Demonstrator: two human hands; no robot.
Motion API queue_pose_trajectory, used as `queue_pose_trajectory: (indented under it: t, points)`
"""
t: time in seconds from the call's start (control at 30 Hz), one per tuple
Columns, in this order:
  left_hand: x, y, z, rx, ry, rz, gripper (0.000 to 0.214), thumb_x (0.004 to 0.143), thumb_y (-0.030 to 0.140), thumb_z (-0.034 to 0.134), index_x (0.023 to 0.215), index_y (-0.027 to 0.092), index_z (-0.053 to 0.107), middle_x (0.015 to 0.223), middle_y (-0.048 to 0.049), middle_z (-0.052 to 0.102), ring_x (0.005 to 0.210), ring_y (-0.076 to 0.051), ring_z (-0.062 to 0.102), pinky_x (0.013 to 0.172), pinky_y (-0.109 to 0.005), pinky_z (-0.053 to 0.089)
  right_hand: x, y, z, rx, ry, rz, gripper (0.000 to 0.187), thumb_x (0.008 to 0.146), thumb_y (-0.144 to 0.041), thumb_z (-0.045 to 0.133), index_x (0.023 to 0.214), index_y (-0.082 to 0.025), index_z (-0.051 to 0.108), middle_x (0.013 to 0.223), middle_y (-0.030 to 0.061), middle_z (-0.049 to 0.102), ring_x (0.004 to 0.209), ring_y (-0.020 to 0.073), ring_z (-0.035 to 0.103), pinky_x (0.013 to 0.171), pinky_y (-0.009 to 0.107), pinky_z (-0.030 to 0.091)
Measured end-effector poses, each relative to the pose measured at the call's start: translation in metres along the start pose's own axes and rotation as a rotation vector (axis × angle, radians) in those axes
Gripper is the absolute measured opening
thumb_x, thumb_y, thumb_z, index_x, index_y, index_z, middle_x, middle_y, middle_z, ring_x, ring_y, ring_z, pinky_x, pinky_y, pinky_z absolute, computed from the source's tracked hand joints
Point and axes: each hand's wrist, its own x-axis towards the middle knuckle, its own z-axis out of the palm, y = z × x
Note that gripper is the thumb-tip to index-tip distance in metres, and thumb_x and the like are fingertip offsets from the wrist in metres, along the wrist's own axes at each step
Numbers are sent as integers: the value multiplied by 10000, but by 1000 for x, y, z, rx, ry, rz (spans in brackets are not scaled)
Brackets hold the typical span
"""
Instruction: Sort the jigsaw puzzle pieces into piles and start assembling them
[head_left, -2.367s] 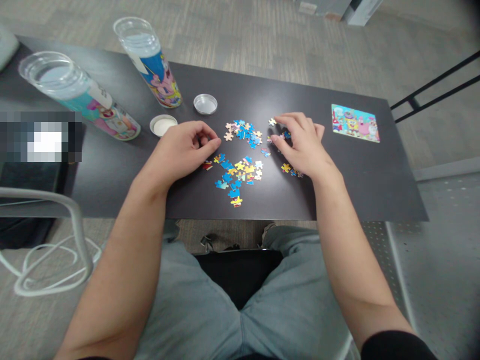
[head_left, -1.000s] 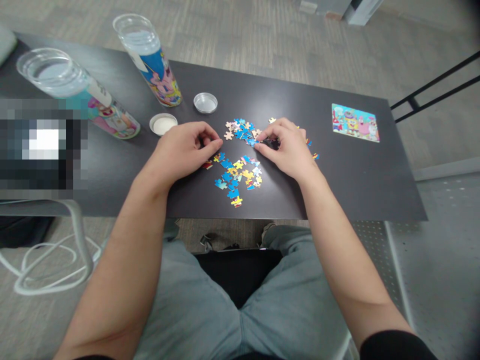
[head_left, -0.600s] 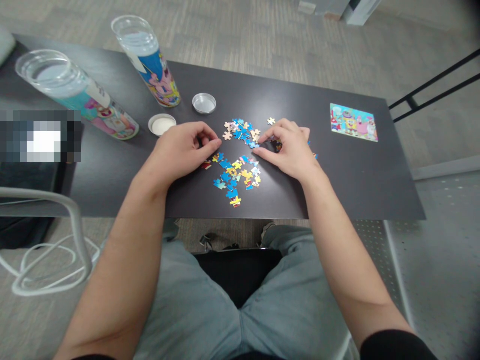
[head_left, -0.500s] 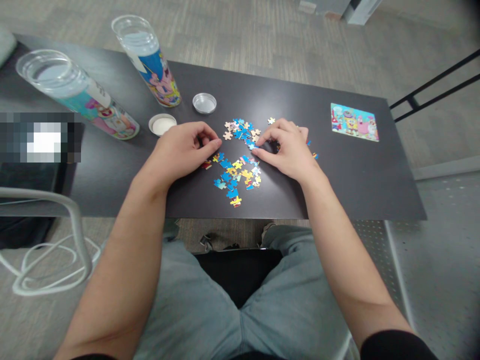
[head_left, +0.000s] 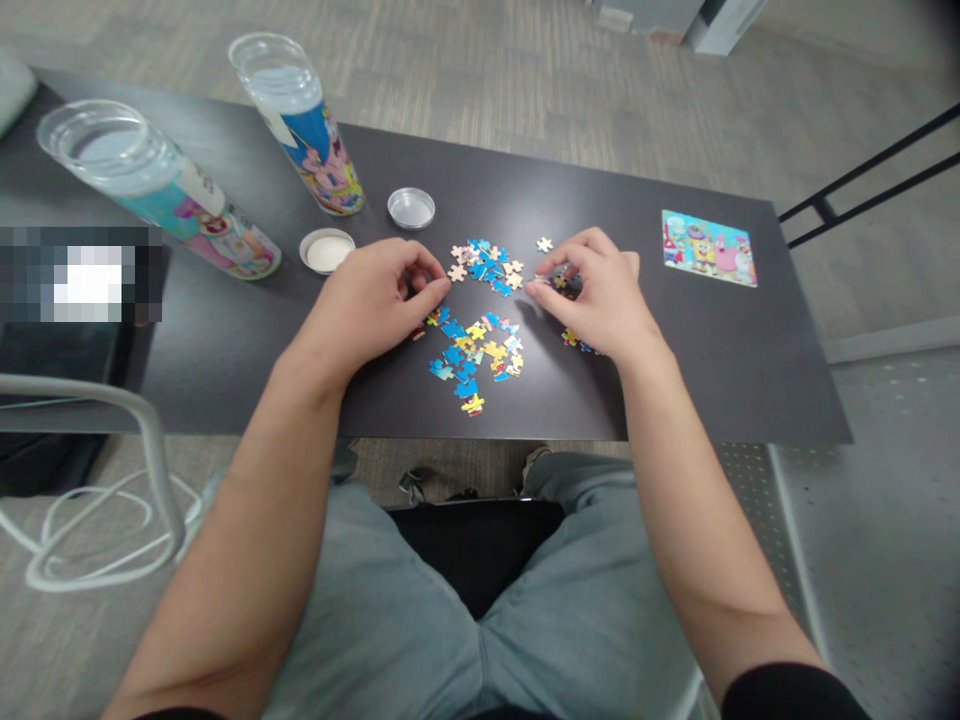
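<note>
My left hand [head_left: 379,300] rests at the left of the puzzle pieces, fingers curled and thumb close to the index finger. Whatever lies between those fingertips, if anything, is hidden. My right hand [head_left: 596,290] hovers over the right side, thumb and index finger apart, with colourful pieces partly showing beneath it. Between the hands is a far cluster of blue and plain-backed puzzle pieces [head_left: 487,262]. Closer to me spreads a cluster of blue and yellow puzzle pieces [head_left: 466,350]. One plain-backed piece [head_left: 544,244] lies alone beyond my right hand.
Two clear tubes with cartoon labels, a larger tube [head_left: 217,225] and a smaller tube [head_left: 322,160], stand at the left. Near them are a silver lid [head_left: 411,208] and a pale-lined lid [head_left: 327,251]. A cartoon picture card [head_left: 709,248] lies on the dark table [head_left: 720,370].
My right hand has moved right, away from a blue piece at the far cluster's near edge, and its thumb and index finger have parted. My left hand has barely shifted.
</note>
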Motion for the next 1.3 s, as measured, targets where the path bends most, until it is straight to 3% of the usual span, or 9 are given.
queue_pose_trajectory:
  t: [0.1,0.2,0.3,0.4,0.67,0.9,1.07,1.3]
  points:
    - [-1,4,10,60,13,173,254,1144,359,729,1270,279,935,1222,-103,832,1063,-309,759,1018,-518,620,4,-12,12,-14,4,-14,188,1152,-430,828,1286,-301,853,1512,178,820,1406,479,787,1284,760,527]
    - [-3,9,21,165,-24,297,381,1224,399,642,1436,327,950,1488,-136,836,1366,-402,741,1220,-656,600,6,-16,19,30,15,7,148,1132,-376,841,1254,-296,868,1496,163,821,1328,439,810,1290,736,529]
    - [-7,11,28,235,-62,302,444,1248,451,650,1605,363,899,1652,-149,796,1496,-464,675,1316,-779,524,6,-15,20,68,16,36,116,1113,-345,832,1207,-297,880,1453,145,830,1312,420,811,1298,715,520]
    - [-9,11,30,250,-84,297,482,1268,481,639,1688,394,858,1742,-156,747,1554,-489,642,1348,-821,480,7,-16,21,92,17,54,105,1087,-325,825,1174,-307,882,1423,126,843,1339,419,803,1311,709,503]
    - [-8,11,22,276,1,251,357,1247,451,691,1470,379,960,1589,-137,826,1545,-489,656,1331,-803,479,7,-18,20,141,-13,33,110,1049,-292,793,1144,-316,844,1344,107,851,1330,415,785,1271,669,498]
    - [-4,8,18,258,33,164,226,1180,357,775,1332,336,941,1453,-131,855,1470,-461,710,1310,-776,518,3,-16,12,104,-29,-44,160,1062,-237,740,1149,-313,851,1300,104,856,1322,398,781,1224,616,483]
    - [-3,5,18,223,15,169,215,1157,350,798,1319,334,938,1454,-141,845,1450,-468,726,1302,-806,529,-2,-13,-1,109,-164,-135,171,1119,-405,874,1279,-371,924,1476,92,869,1447,419,756,1304,636,462]
    - [-2,-2,19,169,51,174,134,1136,396,836,1235,351,915,1409,-117,865,1394,-434,731,1297,-805,549,-1,-16,-6,156,-251,-169,86,1144,-423,859,1190,-368,906,1442,76,888,1430,404,749,1397,662,453]
